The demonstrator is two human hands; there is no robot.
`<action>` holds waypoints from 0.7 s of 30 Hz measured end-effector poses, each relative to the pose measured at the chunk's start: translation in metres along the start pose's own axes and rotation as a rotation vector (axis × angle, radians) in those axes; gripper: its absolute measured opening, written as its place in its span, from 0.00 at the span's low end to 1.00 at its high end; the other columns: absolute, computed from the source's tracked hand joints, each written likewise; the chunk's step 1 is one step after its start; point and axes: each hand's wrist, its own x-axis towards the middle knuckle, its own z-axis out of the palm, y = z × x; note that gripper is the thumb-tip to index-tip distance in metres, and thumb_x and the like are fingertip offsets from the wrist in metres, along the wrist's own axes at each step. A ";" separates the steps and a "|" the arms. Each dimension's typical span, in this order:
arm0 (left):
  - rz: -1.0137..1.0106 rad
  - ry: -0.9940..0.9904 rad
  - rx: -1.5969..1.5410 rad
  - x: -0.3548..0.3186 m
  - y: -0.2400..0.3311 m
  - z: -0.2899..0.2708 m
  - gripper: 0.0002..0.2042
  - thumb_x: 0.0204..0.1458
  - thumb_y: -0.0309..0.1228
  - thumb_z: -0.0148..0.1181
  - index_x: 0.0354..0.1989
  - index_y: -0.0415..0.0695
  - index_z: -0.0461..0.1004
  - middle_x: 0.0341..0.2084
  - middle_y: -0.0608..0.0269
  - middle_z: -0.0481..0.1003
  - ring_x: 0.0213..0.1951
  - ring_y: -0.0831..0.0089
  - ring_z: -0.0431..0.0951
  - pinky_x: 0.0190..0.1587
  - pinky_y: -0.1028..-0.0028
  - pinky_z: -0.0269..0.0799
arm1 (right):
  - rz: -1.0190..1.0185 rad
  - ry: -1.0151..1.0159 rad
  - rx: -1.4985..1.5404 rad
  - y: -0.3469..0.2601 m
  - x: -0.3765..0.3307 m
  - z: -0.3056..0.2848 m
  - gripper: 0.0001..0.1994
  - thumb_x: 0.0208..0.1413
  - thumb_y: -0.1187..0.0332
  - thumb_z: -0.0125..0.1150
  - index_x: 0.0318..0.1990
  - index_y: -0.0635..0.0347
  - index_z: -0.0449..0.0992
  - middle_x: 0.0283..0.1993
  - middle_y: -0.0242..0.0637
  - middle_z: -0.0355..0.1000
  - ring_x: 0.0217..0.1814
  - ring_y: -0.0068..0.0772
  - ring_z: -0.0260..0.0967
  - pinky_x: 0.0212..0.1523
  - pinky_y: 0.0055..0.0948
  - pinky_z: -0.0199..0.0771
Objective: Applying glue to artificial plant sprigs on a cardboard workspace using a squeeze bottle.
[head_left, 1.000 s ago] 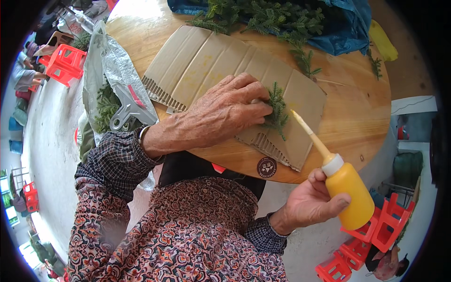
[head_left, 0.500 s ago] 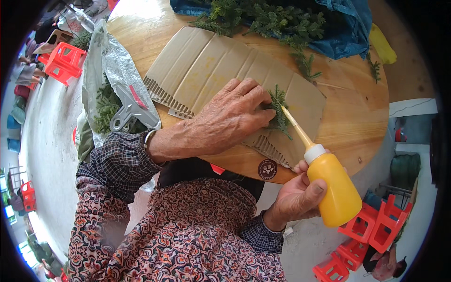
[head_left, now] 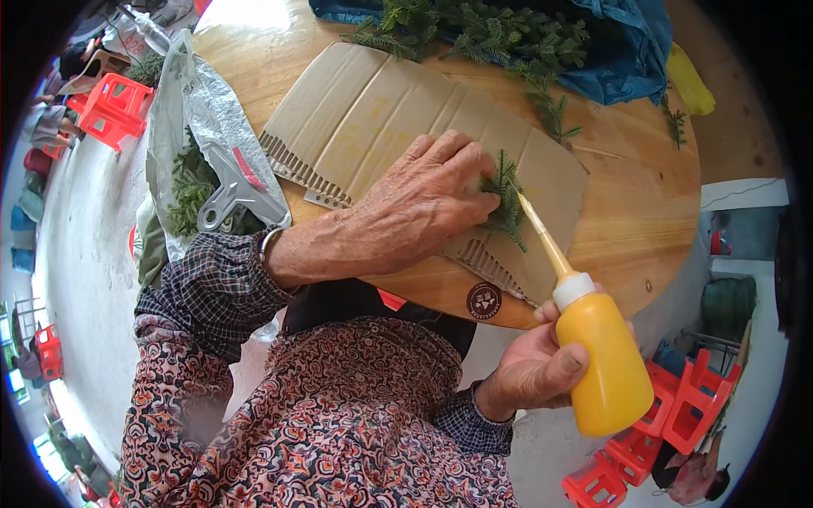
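My left hand [head_left: 423, 190] is closed over a small green fir sprig [head_left: 509, 199], pinching it above the cardboard sheet [head_left: 406, 106]; its fingertips are partly hidden behind the knuckles. In my right hand [head_left: 538, 368] is a yellow squeeze bottle [head_left: 603, 364] with a white collar and a long, tapered nozzle. The bottle leans to the upper left, and its nozzle tip is at the sprig's right edge. Whether the tip touches the needles I cannot tell. Yellow stains mark the cardboard left of the sprig.
A blue bag [head_left: 622, 51] with fir branches [head_left: 508, 38] lies at the table's far side. On the left, a silvery bag [head_left: 216, 106] holds more greenery, with a grey clamp-like tool [head_left: 241, 199] on it. Red stools [head_left: 699, 402] stand at lower right. A round wooden table [head_left: 648, 182] supports the cardboard.
The bottle's body has dropped slightly with my right hand, and its nozzle tip has shifted a little right and down along the sprig. My left hand stays nearly in place.
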 end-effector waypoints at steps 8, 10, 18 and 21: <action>0.087 -0.013 0.044 0.003 -0.011 -0.001 0.13 0.47 0.37 0.54 0.40 0.49 0.74 0.52 0.56 0.65 0.52 0.63 0.61 0.53 0.65 0.53 | 0.023 0.100 0.105 -0.001 0.000 -0.007 0.26 0.50 0.50 0.54 0.49 0.61 0.63 0.43 0.45 0.66 0.29 0.28 0.61 0.25 0.17 0.61; 0.099 -0.042 0.047 0.003 -0.013 -0.001 0.14 0.47 0.38 0.54 0.42 0.50 0.74 0.55 0.56 0.64 0.54 0.63 0.61 0.55 0.64 0.51 | 0.034 0.126 0.118 0.000 0.002 -0.009 0.26 0.50 0.50 0.54 0.49 0.61 0.63 0.43 0.45 0.66 0.30 0.27 0.61 0.25 0.16 0.61; 0.088 -0.043 0.137 0.002 -0.002 -0.002 0.15 0.48 0.38 0.54 0.45 0.50 0.73 0.49 0.56 0.66 0.53 0.62 0.61 0.58 0.63 0.45 | 0.147 0.247 -0.045 -0.003 0.007 -0.018 0.40 0.48 0.33 0.50 0.57 0.56 0.55 0.46 0.49 0.67 0.28 0.31 0.63 0.17 0.16 0.59; 0.080 -0.065 0.154 0.005 0.002 -0.004 0.15 0.49 0.38 0.54 0.45 0.49 0.72 0.47 0.57 0.66 0.53 0.62 0.61 0.58 0.62 0.44 | 0.167 0.309 -0.010 -0.003 0.007 -0.022 0.40 0.47 0.32 0.51 0.57 0.54 0.55 0.46 0.48 0.67 0.30 0.31 0.63 0.17 0.15 0.58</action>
